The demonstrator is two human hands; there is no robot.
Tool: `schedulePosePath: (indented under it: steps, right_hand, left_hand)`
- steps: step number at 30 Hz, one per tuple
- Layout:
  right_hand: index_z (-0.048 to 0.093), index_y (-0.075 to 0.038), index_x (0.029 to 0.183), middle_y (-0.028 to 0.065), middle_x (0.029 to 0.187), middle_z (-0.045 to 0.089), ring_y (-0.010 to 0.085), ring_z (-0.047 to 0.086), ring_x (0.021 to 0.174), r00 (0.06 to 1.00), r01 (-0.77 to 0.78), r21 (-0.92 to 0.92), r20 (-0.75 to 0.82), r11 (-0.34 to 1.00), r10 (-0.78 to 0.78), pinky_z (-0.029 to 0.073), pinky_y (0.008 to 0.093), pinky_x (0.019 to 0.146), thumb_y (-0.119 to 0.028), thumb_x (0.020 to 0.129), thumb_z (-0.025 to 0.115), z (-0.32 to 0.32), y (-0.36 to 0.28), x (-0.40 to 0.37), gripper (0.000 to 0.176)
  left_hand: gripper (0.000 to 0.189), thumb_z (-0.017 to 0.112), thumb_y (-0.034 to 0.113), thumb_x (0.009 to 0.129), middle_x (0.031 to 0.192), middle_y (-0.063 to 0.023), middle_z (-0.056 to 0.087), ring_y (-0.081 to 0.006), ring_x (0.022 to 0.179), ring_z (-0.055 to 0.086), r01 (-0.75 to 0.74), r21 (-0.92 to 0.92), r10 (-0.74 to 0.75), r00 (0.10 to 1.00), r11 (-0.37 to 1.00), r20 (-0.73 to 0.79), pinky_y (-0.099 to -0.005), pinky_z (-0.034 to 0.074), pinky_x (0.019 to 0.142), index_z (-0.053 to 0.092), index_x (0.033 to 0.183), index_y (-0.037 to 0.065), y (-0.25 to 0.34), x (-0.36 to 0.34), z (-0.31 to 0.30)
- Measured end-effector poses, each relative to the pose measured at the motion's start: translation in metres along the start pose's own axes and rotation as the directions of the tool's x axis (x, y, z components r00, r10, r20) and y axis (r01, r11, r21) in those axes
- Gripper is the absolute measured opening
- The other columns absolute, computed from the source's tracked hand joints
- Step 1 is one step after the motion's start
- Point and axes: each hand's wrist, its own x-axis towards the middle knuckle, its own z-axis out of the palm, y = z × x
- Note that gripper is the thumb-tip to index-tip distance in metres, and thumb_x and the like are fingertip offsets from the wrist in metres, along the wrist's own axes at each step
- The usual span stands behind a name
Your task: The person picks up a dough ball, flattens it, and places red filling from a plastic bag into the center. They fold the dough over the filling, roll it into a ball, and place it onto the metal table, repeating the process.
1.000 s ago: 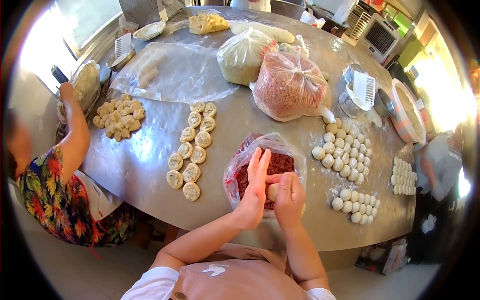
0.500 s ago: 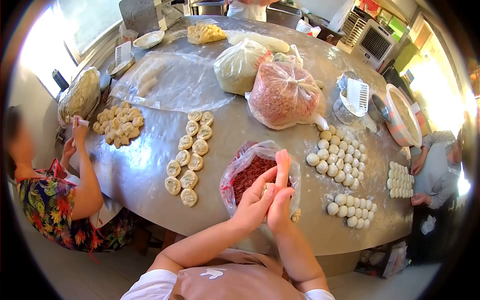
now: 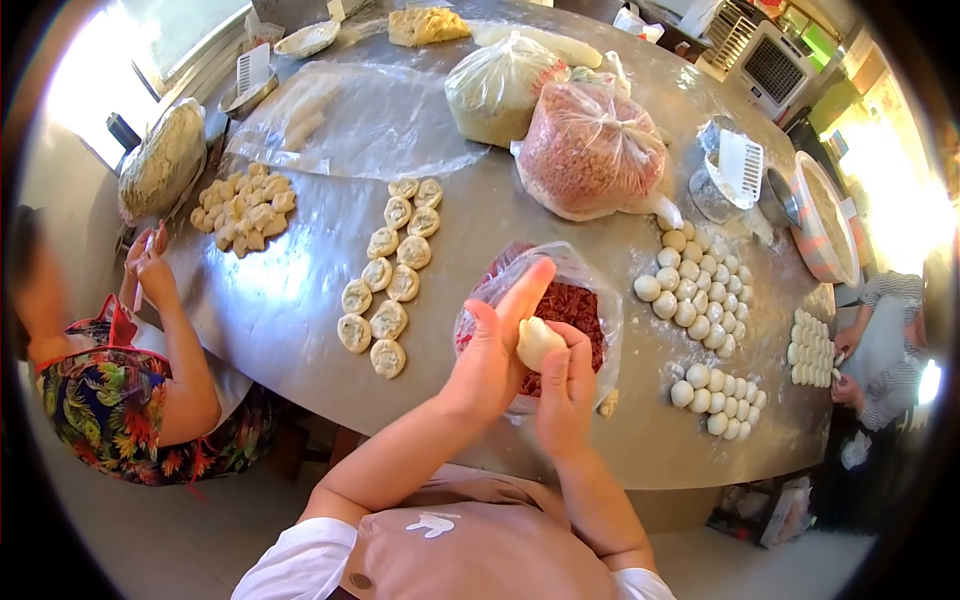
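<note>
A small pale dough ball (image 3: 540,343) is between my hands, above an open plastic bag of dark red filling (image 3: 583,308). My right hand (image 3: 566,385) pinches the ball from the right with its fingertips. My left hand (image 3: 490,350) stands upright beside it, fingers stretched out and palm turned toward the ball, which touches or nearly touches it. Left of the bag lie two rows of swirled dough rounds (image 3: 388,320). Smooth white dough balls (image 3: 700,290) stand in a cluster to the right, with a smaller group (image 3: 718,400) nearer the table edge.
Tied bags of pink filling (image 3: 590,150) and pale filling (image 3: 500,95) stand behind. A plastic sheet (image 3: 350,125) and dough pieces (image 3: 243,210) lie left. One person (image 3: 130,390) sits left; another (image 3: 885,340) works right, near more dough balls (image 3: 811,348) and a large tub (image 3: 825,220).
My hands were pressed together around the dough; now they are apart, with the ball exposed in my right fingertips. The view has shifted slightly. The left person's hands have lowered a little.
</note>
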Motion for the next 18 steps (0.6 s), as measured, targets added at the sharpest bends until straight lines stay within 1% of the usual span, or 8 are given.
schedulePosePath:
  steps: [1, 4, 5, 8, 10, 11, 16, 18]
  right_hand:
    - [0.053, 0.0, 0.112, 0.005, 0.102, 0.06, 0.0101, 0.056, 0.085, 0.996, 0.088, -0.061, -0.019, 0.994, -0.089, 0.047, 0.0236, 0.07, -0.043, 0.102, 0.041, -0.001, 0.007, 0.005, 0.046]
    - [0.053, -0.001, 0.112, 0.0032, 0.097, 0.057, 0.0084, 0.054, 0.081, 0.984, -0.08, 0.129, 0.166, 0.988, 0.058, 0.044, 0.022, 0.066, -0.051, 0.102, 0.033, -0.012, 0.013, 0.005, 0.056]
    - [0.053, -0.001, 0.111, 0.0024, 0.1, 0.054, 0.0084, 0.052, 0.079, 0.93, -0.238, 0.118, 0.314, 0.964, 0.191, 0.043, 0.0221, 0.065, -0.057, 0.1, 0.03, -0.022, 0.009, 0.003, 0.062]
    - [0.053, -0.002, 0.112, 0.0017, 0.095, 0.055, 0.0069, 0.051, 0.071, 0.993, -0.02, 0.071, 0.115, 0.997, 0.011, 0.041, 0.0212, 0.059, -0.055, 0.1, 0.032, -0.001, 0.006, 0.0, 0.059]
    - [0.052, -0.003, 0.112, 0.0007, 0.086, 0.056, 0.0053, 0.048, 0.062, 0.996, 0.089, -0.026, -0.001, 0.996, -0.089, 0.039, 0.0201, 0.053, -0.054, 0.101, 0.033, 0.011, 0.01, 0.001, 0.055]
    - [0.052, -0.003, 0.111, 0.0004, 0.082, 0.056, 0.0052, 0.047, 0.06, 0.999, -0.042, 0.026, 0.004, 0.999, 0.042, 0.038, 0.0202, 0.051, -0.053, 0.101, 0.033, 0.009, 0.0, 0.002, 0.055]
    - [0.056, -0.004, 0.099, 0.0, 0.069, 0.054, 0.0065, 0.047, 0.055, 0.943, -0.245, 0.128, 0.26, 0.961, 0.206, 0.037, 0.0217, 0.048, -0.056, 0.101, 0.029, -0.01, -0.001, 0.0, 0.059]
    - [0.056, -0.004, 0.1, 0.0012, 0.072, 0.055, 0.008, 0.049, 0.056, 0.991, -0.054, 0.015, 0.121, 0.998, 0.052, 0.038, 0.0226, 0.048, -0.056, 0.101, 0.028, 0.0, 0.002, -0.001, 0.059]
  left_hand:
    - [0.082, 0.049, 0.059, 0.093, 0.147, -0.0094, 0.041, -0.0184, 0.125, 0.047, 0.013, -0.026, -0.011, 0.997, 1.0, 0.075, -0.0346, 0.038, 0.103, 0.025, 0.15, 0.005, -0.001, 0.0, -0.009]
    - [0.068, 0.051, 0.053, 0.095, 0.137, -0.0095, 0.052, -0.0169, 0.122, 0.05, -0.092, 0.525, -0.068, 0.958, 0.846, 0.278, -0.0342, 0.041, 0.101, 0.044, 0.14, 0.003, 0.007, -0.007, -0.014]
    - [0.054, 0.052, 0.047, 0.097, 0.124, -0.0092, 0.06, -0.0174, 0.117, 0.054, 0.028, 0.527, -0.165, 0.963, 0.85, 0.215, -0.0312, 0.048, 0.09, 0.058, 0.124, 0.001, 0.006, -0.006, -0.028]
    - [0.05, 0.051, 0.047, 0.097, 0.115, -0.0091, 0.065, -0.0193, 0.114, 0.056, 0.018, 0.52, -0.089, 0.99, 0.854, 0.111, -0.0285, 0.051, 0.079, 0.065, 0.11, 0.001, -0.001, -0.003, -0.028]
    - [0.052, 0.053, 0.048, 0.096, 0.113, -0.01, 0.065, -0.0211, 0.115, 0.056, 0.021, 0.321, -0.052, 0.995, 0.947, 0.089, -0.0294, 0.052, 0.078, 0.06, 0.117, 0.001, 0.001, -0.005, -0.021]
    - [0.054, 0.054, 0.048, 0.095, 0.112, -0.0105, 0.065, -0.022, 0.115, 0.056, 0.028, 0.213, -0.044, 0.997, 0.977, 0.07, -0.0298, 0.052, 0.077, 0.057, 0.121, 0.001, 0.005, -0.005, -0.015]
    - [0.05, 0.055, 0.043, 0.096, 0.104, -0.0106, 0.066, -0.0257, 0.115, 0.057, -0.037, 0.478, -0.049, 0.985, 0.877, 0.166, -0.0408, 0.042, 0.101, 0.057, 0.12, 0.0, 0.006, -0.009, -0.018]
    - [0.042, 0.052, 0.037, 0.099, 0.1, -0.0096, 0.067, -0.0245, 0.112, 0.059, -0.124, 0.541, -0.029, 0.964, 0.832, 0.265, -0.0421, 0.041, 0.103, 0.064, 0.108, -0.001, 0.0, -0.005, -0.032]
